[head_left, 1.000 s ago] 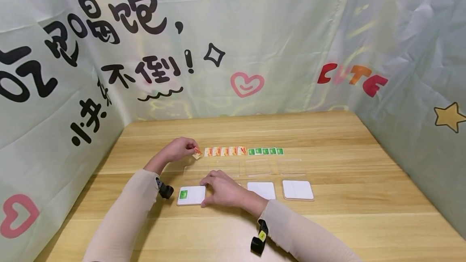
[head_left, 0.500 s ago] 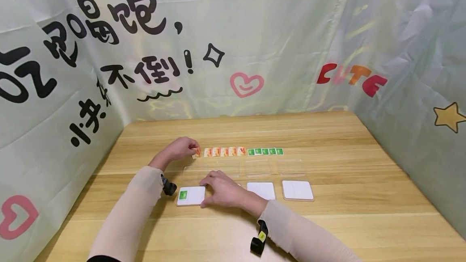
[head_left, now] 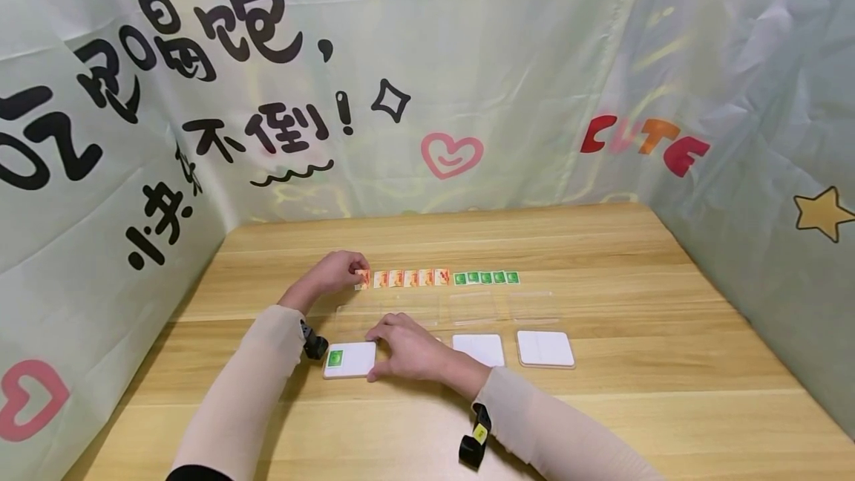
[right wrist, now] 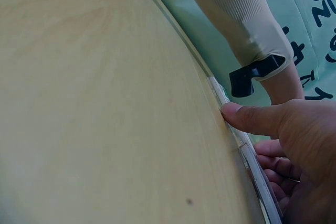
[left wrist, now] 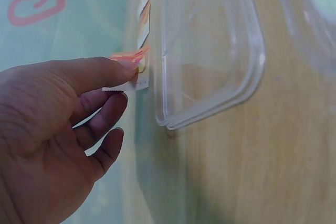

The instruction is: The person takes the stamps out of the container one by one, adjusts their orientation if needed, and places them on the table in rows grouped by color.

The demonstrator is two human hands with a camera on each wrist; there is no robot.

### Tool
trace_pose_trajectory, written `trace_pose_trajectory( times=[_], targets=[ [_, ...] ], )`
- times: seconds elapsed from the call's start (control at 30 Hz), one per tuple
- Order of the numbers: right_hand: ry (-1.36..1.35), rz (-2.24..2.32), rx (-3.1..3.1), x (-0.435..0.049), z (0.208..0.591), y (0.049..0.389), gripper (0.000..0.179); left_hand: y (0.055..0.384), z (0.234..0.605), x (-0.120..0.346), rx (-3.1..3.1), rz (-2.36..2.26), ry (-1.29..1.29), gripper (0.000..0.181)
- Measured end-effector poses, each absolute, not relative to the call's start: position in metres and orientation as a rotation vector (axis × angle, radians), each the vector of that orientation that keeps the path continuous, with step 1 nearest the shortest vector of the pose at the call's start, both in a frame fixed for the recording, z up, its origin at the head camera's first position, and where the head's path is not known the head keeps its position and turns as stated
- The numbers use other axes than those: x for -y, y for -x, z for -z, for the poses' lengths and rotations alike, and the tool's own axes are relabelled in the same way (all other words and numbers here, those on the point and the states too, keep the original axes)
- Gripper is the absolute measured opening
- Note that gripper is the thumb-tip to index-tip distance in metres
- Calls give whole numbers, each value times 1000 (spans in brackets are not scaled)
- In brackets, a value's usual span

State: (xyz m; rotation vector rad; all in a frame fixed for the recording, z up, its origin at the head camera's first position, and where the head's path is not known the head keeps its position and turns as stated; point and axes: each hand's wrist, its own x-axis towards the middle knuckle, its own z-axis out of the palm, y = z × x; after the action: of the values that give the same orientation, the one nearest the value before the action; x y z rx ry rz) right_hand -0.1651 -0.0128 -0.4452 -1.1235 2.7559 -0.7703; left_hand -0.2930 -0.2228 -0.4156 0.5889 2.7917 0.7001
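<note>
My left hand (head_left: 337,273) pinches a small orange-and-white packet (left wrist: 137,72) between thumb and fingers; one edge of it looks serrated. The packet sits at the left end of a row of similar orange packets (head_left: 411,278), close to the tabletop. Nearer the front, my right hand (head_left: 410,347) holds the right end of a flat white case (head_left: 350,359), thumb at its near edge and fingers at its far edge. A small green packet (head_left: 335,358) lies on the left part of that case. In the right wrist view the thumb (right wrist: 252,119) presses on the case's edge.
Several green packets (head_left: 486,278) continue the row to the right. Clear plastic trays (head_left: 474,309) stand in a line in front of the packets. Two more white cases (head_left: 478,349) (head_left: 545,349) are right of my right hand. Printed cloth (head_left: 521,80) encloses the wooden table (head_left: 668,421).
My left hand has shifted slightly right, and the pinched orange packet has turned from tilted to nearly in line with the row. My right hand stays on the white case.
</note>
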Motion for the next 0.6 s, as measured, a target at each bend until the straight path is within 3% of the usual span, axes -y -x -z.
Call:
trace_pose_trajectory(
  times=[0.6],
  targets=[
    [1116, 767, -2752, 13, 444, 165, 59, 297, 426, 223, -2771, -783, -550, 14]
  ],
)
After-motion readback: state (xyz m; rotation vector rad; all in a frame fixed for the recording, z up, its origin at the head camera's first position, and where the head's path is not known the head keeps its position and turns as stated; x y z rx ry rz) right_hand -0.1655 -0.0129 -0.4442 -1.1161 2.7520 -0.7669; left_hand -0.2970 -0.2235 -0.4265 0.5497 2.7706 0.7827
